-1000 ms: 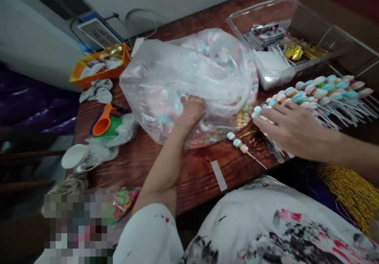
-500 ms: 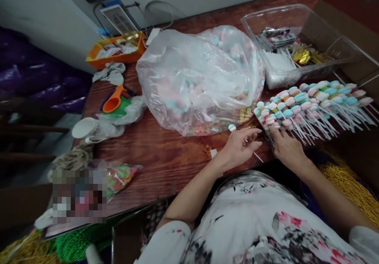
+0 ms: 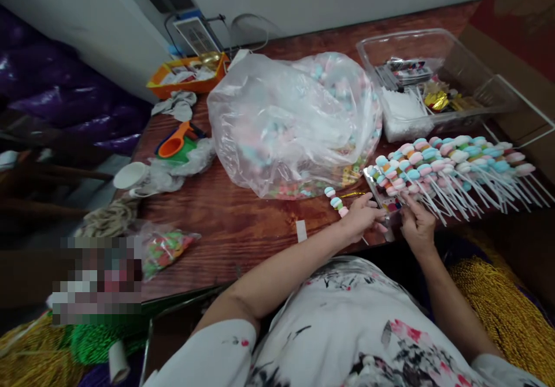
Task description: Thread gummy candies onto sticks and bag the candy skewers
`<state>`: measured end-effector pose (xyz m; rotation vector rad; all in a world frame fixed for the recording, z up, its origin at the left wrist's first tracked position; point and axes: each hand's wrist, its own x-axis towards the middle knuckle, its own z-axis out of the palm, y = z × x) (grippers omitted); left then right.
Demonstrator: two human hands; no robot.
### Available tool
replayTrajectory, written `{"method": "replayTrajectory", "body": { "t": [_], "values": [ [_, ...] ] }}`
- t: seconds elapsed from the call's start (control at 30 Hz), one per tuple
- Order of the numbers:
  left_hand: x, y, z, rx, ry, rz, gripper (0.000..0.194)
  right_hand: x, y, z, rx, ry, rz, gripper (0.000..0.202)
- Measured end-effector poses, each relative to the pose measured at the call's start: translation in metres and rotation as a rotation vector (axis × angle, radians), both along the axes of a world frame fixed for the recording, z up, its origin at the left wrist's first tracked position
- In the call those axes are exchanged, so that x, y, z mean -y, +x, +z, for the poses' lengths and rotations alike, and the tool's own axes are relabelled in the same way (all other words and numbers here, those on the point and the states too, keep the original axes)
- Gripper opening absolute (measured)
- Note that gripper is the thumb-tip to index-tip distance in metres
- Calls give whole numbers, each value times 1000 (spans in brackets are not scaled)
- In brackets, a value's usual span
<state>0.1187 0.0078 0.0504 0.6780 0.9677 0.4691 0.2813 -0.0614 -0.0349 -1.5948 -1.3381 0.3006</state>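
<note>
My left hand (image 3: pixel 364 218) lies at the table's front edge, its fingertips and thumb closed at the near left side of a clear printed plastic bag (image 3: pixel 391 203). On the bag's other side my right hand (image 3: pixel 418 223) pinches its edge between thumb and fingers. Just left of my left hand lies a marshmallow skewer (image 3: pixel 336 202) in blue, white, green and pink; its lower part is hidden by the hand. A gold twist tie (image 3: pixel 353 194) rests beside it. Past my right hand, many marshmallow skewers (image 3: pixel 446 161) lie piled with their white sticks toward me.
A large clear bag of marshmallows (image 3: pixel 286 121) fills the table's middle. Behind the pile stands a clear plastic tub (image 3: pixel 459 118) with white sticks and gold ties. An orange tray (image 3: pixel 173 89), an orange scoop (image 3: pixel 173 144), a white cup (image 3: pixel 130 176) and a bag of gummies (image 3: pixel 167 251) are at left.
My left hand has moved right to the plastic bag, uncovering more of the skewer. My right hand has shifted slightly down, and more of the printed bag shows. The view has shifted.
</note>
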Motion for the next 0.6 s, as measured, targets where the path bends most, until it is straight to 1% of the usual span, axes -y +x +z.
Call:
{"method": "replayTrajectory", "body": {
  "t": [0.07,0.13,0.27,0.33,0.4,0.43,0.53,0.6],
  "values": [
    [-1,5,-1,-40,-47,34,67,1,1,-7,-74,9,0,43],
    [-3,9,-1,-73,-84,67,65,1,1,-12,-151,1,9,42],
    [-7,19,-3,-41,-79,123,44,1,1,-16,-337,5,17,38],
    [-10,24,-4,-7,-54,120,29,1,1,-16,-430,3,17,38],
    [-14,30,-6,-24,-34,63,16,0,2,-15,-489,-8,11,38],
    [-16,33,-7,-56,-17,15,14,0,2,-14,-502,-13,7,38],
    [-24,40,-10,-156,64,-139,14,-1,2,-13,-501,-19,6,39],
    [-28,44,-12,-183,124,-156,19,-1,1,-12,-502,-20,19,39]
  ]
}}
